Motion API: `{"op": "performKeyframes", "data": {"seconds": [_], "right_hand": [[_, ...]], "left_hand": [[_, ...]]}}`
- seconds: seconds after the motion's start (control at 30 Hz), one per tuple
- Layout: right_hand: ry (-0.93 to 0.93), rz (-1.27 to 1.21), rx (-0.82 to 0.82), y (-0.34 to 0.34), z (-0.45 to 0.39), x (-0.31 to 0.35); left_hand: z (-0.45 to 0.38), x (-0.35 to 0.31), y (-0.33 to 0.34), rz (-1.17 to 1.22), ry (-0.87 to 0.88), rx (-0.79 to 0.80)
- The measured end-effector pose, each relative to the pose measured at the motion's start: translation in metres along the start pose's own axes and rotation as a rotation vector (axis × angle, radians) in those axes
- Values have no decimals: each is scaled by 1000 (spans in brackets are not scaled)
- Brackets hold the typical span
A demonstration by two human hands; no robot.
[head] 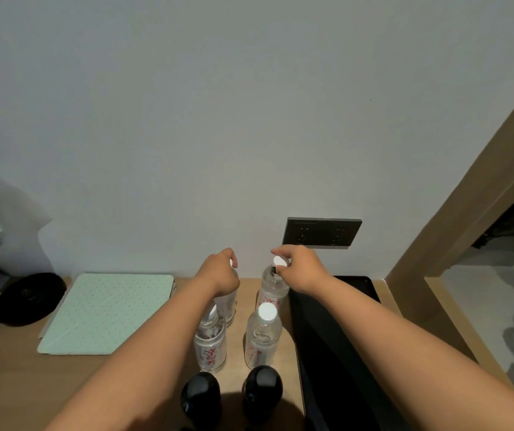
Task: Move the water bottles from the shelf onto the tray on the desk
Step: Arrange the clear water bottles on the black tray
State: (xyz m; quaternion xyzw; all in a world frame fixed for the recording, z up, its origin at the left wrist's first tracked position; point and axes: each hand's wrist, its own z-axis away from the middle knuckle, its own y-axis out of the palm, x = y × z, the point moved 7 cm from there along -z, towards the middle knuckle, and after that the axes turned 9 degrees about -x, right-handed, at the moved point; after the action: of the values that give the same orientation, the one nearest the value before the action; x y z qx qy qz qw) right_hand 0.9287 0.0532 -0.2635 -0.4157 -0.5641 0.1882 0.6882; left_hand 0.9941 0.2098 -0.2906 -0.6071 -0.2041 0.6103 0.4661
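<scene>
Several clear water bottles with white caps and red lettering stand upright on the wooden surface. My left hand (219, 272) grips the cap of the far left bottle (229, 306). My right hand (300, 267) pinches the cap of the far right bottle (272, 287). Two nearer bottles, the near left bottle (210, 343) and the near right bottle (263, 337), stand untouched between my forearms. The black tray (336, 337) lies just to the right of the bottles, partly hidden under my right forearm.
Two dark rounded objects (201, 396) (263, 390) stand nearest me. A pale green dotted mat (106, 312) lies to the left, with a black round base (28, 298) and its cable beyond. A dark wall socket panel (322, 233) sits behind. A wooden partition (467, 219) rises on the right.
</scene>
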Motion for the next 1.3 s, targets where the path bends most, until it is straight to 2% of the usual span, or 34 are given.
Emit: {"op": "performKeyframes", "data": {"seconds": [0.43, 0.63, 0.73, 0.87, 1.07, 1.3], "right_hand": [[46, -265, -58, 21, -1, -23], [92, -372, -128, -10, -13, -47], [6, -346, -153, -44, -20, -57], [-157, -98, -11, -66, -22, -66], [-64, -122, -45, -70, -16, -106], [-39, -183, -119, -65, -22, -115]], "left_hand": [[-3, 6, -1, -9, -49, -73], [-9, 14, 0, 45, -95, -88], [-10, 16, 2, 60, -87, -105], [-11, 12, 3, 46, -80, -126], [-14, -5, 11, -18, -40, -115], [-14, -27, 27, -165, 5, -100]]}}
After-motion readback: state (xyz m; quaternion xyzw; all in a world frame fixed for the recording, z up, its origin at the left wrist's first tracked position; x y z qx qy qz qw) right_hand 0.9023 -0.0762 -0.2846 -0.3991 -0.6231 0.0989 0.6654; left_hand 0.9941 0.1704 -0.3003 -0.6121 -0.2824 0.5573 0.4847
